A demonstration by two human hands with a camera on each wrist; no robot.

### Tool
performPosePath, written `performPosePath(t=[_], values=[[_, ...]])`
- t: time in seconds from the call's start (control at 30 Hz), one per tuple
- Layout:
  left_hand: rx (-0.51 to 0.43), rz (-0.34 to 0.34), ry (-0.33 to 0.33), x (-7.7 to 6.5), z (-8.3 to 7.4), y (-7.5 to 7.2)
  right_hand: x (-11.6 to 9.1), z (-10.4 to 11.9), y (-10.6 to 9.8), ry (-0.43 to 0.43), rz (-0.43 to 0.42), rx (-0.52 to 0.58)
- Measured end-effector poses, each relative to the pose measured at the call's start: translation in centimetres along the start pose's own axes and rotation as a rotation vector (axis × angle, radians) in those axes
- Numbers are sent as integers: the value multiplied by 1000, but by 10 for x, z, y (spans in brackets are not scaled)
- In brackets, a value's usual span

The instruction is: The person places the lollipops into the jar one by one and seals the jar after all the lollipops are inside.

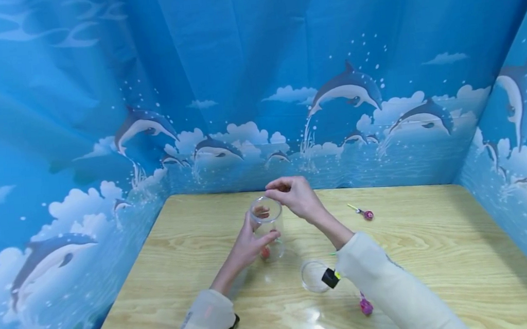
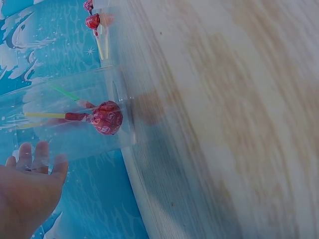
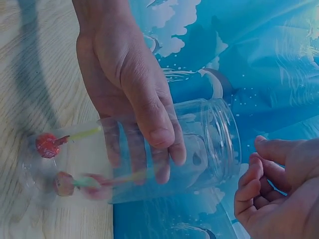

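A clear, screw-necked plastic jar [image 3: 199, 124] stands upright on the table, with several lollipops inside, among them a red-wrapped lollipop [image 3: 48, 145] on a yellow stick. My left hand [image 1: 249, 242] grips the jar around its side, thumb on the near face and fingers seen through the wall. Just above the open mouth is my right hand [image 1: 295, 197], its fingers loosely bent and its thumb slightly apart from the index finger. Nothing shows between its fingers [image 3: 269, 147].
Right of the jar, a clear round lid [image 1: 317, 290] lies on the wooden table [image 1: 438, 254]. A lollipop [image 1: 368, 215] lies farther back, and a purple-wrapped lollipop [image 1: 366, 307] lies by the right sleeve. A blue dolphin-print curtain [image 1: 248, 83] encloses the table's back and sides.
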State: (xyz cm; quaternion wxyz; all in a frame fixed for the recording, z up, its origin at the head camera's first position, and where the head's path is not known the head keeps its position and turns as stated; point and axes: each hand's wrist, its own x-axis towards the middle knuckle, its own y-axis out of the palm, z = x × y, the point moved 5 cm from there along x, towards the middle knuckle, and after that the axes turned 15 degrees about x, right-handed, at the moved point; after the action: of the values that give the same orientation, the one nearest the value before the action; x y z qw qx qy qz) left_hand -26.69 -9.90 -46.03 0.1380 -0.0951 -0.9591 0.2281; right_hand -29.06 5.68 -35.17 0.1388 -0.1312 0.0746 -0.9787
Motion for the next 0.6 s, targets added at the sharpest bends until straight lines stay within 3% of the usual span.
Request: performPosePath(t=[0.23,0.6], values=[[-47,-25,29,1,-1,1,-18,1,-19,19,2,6],[-21,-24,17,0,-1,1,-81,-14,-84,141,-45,-17]])
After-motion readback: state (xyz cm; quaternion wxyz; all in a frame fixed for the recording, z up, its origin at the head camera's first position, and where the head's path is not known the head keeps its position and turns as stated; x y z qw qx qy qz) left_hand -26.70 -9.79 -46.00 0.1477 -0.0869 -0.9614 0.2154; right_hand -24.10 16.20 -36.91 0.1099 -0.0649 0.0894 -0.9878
